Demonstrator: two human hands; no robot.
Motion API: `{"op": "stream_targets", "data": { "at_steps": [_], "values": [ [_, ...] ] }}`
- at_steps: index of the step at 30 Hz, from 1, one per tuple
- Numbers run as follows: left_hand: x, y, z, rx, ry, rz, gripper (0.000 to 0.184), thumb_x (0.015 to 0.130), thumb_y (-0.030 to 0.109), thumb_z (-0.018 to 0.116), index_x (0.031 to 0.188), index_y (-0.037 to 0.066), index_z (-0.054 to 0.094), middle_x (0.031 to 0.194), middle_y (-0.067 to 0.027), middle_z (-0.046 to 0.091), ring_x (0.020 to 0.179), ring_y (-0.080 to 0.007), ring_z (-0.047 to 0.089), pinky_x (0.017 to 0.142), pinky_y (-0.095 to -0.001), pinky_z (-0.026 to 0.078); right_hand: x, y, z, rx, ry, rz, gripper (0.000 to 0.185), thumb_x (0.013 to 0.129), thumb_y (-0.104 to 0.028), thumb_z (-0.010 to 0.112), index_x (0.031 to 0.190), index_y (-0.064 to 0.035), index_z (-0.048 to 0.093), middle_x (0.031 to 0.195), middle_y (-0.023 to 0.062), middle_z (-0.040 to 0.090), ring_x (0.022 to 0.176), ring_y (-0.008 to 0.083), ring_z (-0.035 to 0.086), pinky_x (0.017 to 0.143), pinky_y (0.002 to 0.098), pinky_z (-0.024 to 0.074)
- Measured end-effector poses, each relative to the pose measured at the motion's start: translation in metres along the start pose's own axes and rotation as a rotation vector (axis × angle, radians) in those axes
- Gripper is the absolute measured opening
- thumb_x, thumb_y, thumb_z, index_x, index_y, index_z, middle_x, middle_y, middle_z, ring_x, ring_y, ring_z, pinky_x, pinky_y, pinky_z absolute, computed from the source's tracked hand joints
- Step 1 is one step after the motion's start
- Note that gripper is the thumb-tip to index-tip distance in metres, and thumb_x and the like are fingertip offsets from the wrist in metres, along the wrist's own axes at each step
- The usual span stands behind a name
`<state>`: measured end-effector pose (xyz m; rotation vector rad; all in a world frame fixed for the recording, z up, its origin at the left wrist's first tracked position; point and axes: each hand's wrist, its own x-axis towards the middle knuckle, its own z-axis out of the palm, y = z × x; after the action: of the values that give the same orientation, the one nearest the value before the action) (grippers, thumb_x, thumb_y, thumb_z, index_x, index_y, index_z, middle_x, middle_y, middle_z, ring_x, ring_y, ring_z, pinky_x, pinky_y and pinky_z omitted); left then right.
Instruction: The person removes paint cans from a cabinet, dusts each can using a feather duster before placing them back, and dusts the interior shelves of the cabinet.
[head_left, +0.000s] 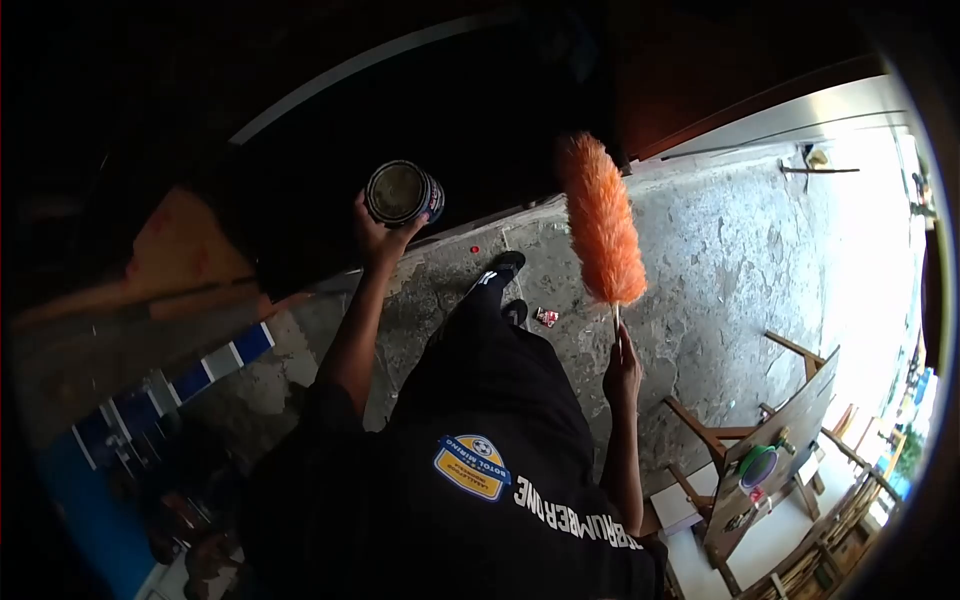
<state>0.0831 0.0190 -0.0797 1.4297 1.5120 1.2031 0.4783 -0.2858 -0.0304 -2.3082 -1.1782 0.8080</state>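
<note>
My left hand is wrapped round a paint can, holding it in the air in front of a dark surface. The can has a dull, greyish top and a dark printed label on its side. In my right hand is the thin handle of a feather duster. Its fluffy orange head points away from me, above the worn floor. Can and duster are well apart. Part of the can's side is hidden by my fingers.
The grey concrete floor is patchy, with a small red-and-white packet and a red cap near my feet. To the right stands a wooden table bearing a green-rimmed round item. Blue-and-white panels lie at left.
</note>
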Motion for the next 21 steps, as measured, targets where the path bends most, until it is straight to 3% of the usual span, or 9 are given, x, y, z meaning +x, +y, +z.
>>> {"op": "stream_targets", "data": {
  "at_steps": [3,4,8,10,13,16,17,20,21],
  "values": [
    [-0.053,-0.036,-0.056,0.131,0.12,0.067,0.104,0.064,0.026,0.099,0.143,0.0,0.037,0.14,-0.0199,0.05,0.123,-0.0312,0.06,0.1,-0.0472,0.058,0.044,0.022,0.03,-0.005,0.006,-0.123,0.045,0.105,-0.016,0.05,0.149,-0.0195,0.052,0.09,0.0185,0.069,0.076,0.0308,0.068,0.071,0.0447,0.052],
    [-0.074,-0.034,-0.074,0.163,0.172,0.045,0.105,0.064,0.028,0.099,0.144,0.0,0.037,0.139,-0.0192,0.051,0.123,-0.0315,0.06,0.099,-0.0476,0.058,0.06,0.022,0.04,0.05,-0.034,-0.094,0.045,0.104,-0.016,0.051,0.149,-0.0207,0.051,0.078,0.0147,0.061,0.066,0.0265,0.059,0.065,0.0435,0.0487],
    [-0.152,-0.016,-0.149,0.282,0.297,-0.11,0.105,0.062,0.03,0.1,0.144,0.001,0.04,0.137,-0.0186,0.055,0.123,-0.0322,0.061,0.099,-0.0482,0.055,0.126,0.004,0.095,0.025,0.025,-0.199,0.045,0.104,-0.015,0.048,0.149,-0.0184,0.052,0.077,0.0213,0.064,0.066,0.0346,0.065,0.062,0.0478,0.0485],
    [-0.183,-0.003,-0.181,0.33,0.332,-0.089,0.104,0.061,0.028,0.1,0.143,0.002,0.041,0.136,-0.019,0.056,0.123,-0.0326,0.06,0.1,-0.0476,0.054,0.152,-0.018,0.129,-0.099,0.067,-0.246,0.053,0.099,-0.008,0.047,0.152,-0.0135,0.046,0.088,0.0292,0.068,0.077,0.0472,0.067,0.064,0.0557,0.0488],
    [-0.233,0.003,-0.229,0.387,0.369,-0.145,0.103,0.06,0.025,0.1,0.143,0.002,0.042,0.136,-0.0194,0.057,0.124,-0.0337,0.06,0.102,-0.0471,0.052,0.143,-0.073,0.161,-0.101,-0.108,-0.534,0.051,0.098,-0.007,0.047,0.148,-0.0116,0.051,0.083,0.0268,0.066,0.073,0.0446,0.066,0.062,0.0535,0.049],
    [-0.26,0.0,-0.262,0.393,0.365,-0.184,0.104,0.06,0.024,0.099,0.143,0.002,0.042,0.137,-0.0194,0.057,0.124,-0.0348,0.06,0.103,-0.0474,0.051,0.119,-0.122,0.128,-0.109,-0.291,-0.747,0.047,0.1,-0.01,0.048,0.146,-0.0148,0.055,0.084,0.0259,0.066,0.076,0.0428,0.067,0.064,0.0526,0.05],
    [-0.266,0.0,-0.272,0.397,0.346,-0.167,0.104,0.06,0.024,0.099,0.144,0.003,0.042,0.137,-0.0194,0.057,0.124,-0.0352,0.06,0.103,-0.0476,0.051,0.117,-0.125,0.122,-0.093,-0.264,-0.751,0.045,0.101,-0.013,0.049,0.145,-0.0184,0.057,0.087,0.0252,0.067,0.08,0.0415,0.068,0.067,0.0511,0.0512],
    [-0.277,-0.006,-0.287,0.374,0.399,-0.195,0.103,0.06,0.024,0.099,0.144,0.003,0.042,0.137,-0.0191,0.057,0.125,-0.0353,0.06,0.102,-0.0477,0.051,0.135,-0.14,0.105,-0.123,-0.065,-0.472,0.041,0.104,-0.018,0.049,0.143,-0.0202,0.06,0.082,0.025,0.066,0.069,0.0392,0.066,0.061,0.0502,0.0485],
    [-0.279,-0.009,-0.294,0.359,0.405,-0.194,0.103,0.06,0.024,0.099,0.144,0.003,0.042,0.137,-0.0191,0.057,0.125,-0.0353,0.06,0.102,-0.0477,0.051,0.155,-0.138,0.11,-0.136,0.046,-0.499,0.044,0.104,-0.017,0.048,0.146,-0.0223,0.057,0.082,0.0251,0.066,0.066,0.0407,0.065,0.059,0.0514,0.0472]
  ]
}}
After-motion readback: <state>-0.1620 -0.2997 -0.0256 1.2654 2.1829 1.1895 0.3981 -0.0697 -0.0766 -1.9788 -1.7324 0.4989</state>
